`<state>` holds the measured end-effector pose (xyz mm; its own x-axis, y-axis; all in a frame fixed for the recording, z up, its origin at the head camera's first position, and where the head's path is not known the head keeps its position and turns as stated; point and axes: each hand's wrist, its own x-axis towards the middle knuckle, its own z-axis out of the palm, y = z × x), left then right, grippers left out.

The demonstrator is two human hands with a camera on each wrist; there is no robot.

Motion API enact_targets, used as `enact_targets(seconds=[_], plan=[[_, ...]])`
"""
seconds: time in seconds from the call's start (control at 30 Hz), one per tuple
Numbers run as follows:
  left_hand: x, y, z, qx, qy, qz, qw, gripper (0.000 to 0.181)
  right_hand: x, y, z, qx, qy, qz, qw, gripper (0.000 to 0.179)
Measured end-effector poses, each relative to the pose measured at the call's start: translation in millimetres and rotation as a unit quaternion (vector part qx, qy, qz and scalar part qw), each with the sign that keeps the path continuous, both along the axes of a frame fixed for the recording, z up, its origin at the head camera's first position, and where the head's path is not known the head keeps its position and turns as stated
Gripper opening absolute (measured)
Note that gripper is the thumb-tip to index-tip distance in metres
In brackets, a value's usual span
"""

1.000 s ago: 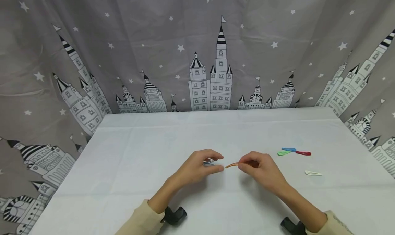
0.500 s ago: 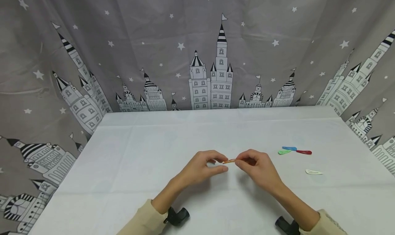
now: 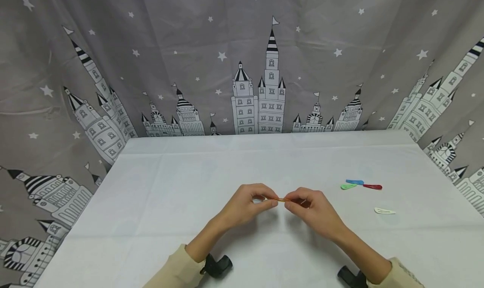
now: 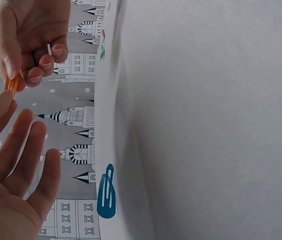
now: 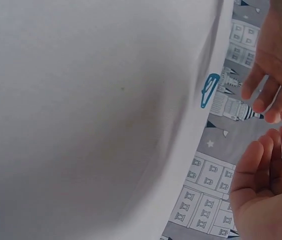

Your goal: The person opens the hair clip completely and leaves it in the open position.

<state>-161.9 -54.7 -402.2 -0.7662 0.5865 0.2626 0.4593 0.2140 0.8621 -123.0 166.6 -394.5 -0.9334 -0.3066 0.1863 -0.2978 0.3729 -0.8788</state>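
An orange snap hair clip is held up above the white table between both hands. My left hand pinches one end with thumb and forefinger; in the left wrist view its other fingers spread loosely. At the clip's opposite end, my right hand pinches with thumb and forefinger, its remaining fingers curled below. Most of the clip is covered by the fingertips. On the cloth lies a teal hair clip, open-framed, mostly hidden behind the left hand in the head view.
To the right, a blue clip, a green clip and a red clip lie touching or nearly so. Nearer me is a white clip. A grey curtain printed with castles hangs behind the table.
The right hand has brought the orange clip leftwards to the left hand. The left thumb and forefinger, apart before, now pinch its end. The clips on the right lie as before.
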Motion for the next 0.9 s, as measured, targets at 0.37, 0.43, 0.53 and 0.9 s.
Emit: enact_targets(seconds=[0.37, 0.43, 0.53, 0.9], plan=[[-0.4, -2.5, -2.2, 0.004, 0.010, -0.011, 0.9999, 0.012, -2.8, 4.8, 0.6, -0.009, -0.018, 0.057, 0.9981, 0.014], [-0.7, -3.4, -3.0, 0.002, 0.008, -0.027, 0.9996, 0.013, -2.9, 6.1, -0.4, -0.004, -0.021, 0.066, 0.9976, 0.015], [-1.0, -4.3, -3.8, 0.006, 0.015, -0.046, 0.9988, 0.014, -3.4, 7.0, -1.4, -0.002, -0.022, 0.074, 0.9970, 0.016], [-2.0, -4.1, -1.7, -0.009, 0.050, -0.082, 0.9953, 0.015, -3.8, 11.2, -3.1, 0.023, 0.008, 0.083, 0.9963, 0.015]])
